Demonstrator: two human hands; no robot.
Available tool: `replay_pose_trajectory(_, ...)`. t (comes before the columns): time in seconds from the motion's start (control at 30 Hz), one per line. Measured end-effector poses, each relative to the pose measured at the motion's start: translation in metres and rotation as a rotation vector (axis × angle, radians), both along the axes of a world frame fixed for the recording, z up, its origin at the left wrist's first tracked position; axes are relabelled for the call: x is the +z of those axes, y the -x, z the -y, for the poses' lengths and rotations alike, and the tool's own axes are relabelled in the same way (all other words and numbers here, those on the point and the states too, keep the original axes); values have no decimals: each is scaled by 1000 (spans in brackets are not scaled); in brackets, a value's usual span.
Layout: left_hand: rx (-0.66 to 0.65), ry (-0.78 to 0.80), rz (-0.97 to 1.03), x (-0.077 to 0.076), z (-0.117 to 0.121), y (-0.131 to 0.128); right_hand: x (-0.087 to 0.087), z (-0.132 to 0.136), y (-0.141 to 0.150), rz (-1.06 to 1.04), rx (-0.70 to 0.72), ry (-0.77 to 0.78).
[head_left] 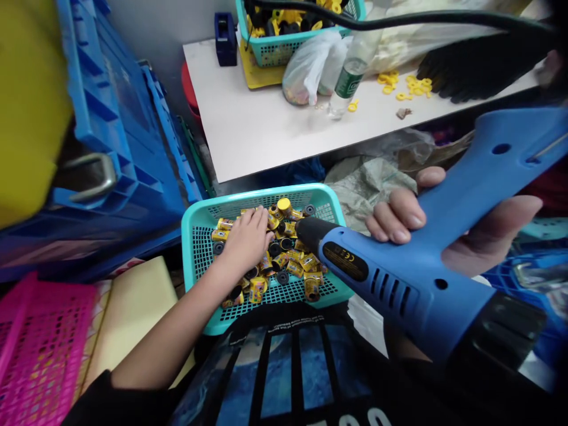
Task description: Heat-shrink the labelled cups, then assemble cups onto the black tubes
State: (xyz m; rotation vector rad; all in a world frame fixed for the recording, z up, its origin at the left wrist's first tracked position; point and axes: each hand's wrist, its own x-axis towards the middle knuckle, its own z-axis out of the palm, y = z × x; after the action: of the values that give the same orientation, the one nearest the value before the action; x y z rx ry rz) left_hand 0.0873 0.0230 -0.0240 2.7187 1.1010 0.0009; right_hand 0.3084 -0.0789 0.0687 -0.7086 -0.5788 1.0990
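A white tabletop (248, 118) fills the view at 12 o'clock, and a stacked blue plastic crate (119, 154) stands along the 9 o'clock side. A magenta plastic basket (44, 349) sits at 7 o'clock. The person's dark printed shirt (284, 367) shows at 6 o'clock, just behind a teal mesh basket (261, 198) held near the centre.

In the right hand (470, 242), at 3 o'clock, is a blue heat gun (399, 284). The fingers (394, 216) are closed around its handle, and its black nozzle points at 9 o'clock toward the basket, just above the rim. The left hand (247, 239) reaches in from 7 o'clock and rests on a loose pile of small yellow-and-black cylinders (288, 263) inside the basket. Its fingers lie curved over the pile, and whether they are gripping a cylinder cannot be told.

On the tabletop, at 12 o'clock, are a second teal basket (275, 53) of yellow and black parts, a plastic bag (310, 68), a water bottle (350, 77) and a blue tape dispenser (225, 38). Yellow rings (412, 87) lie scattered at 1 o'clock.
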Motion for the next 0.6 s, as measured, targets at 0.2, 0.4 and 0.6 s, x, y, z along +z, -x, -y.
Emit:
replay_pose_trajectory(0.2, -266, 203, 104, -3, 38, 39, 1, 4, -5, 11, -50, 76)
replay_pose_trajectory(0.4, -175, 201, 290, -2, 55, 58, -14, 3, -20, -25, 133, -16)
replay_pose_trajectory(0.6, -107, 130, 388, 1, 45, 62, -18, 4, -18, -12, 286, -53)
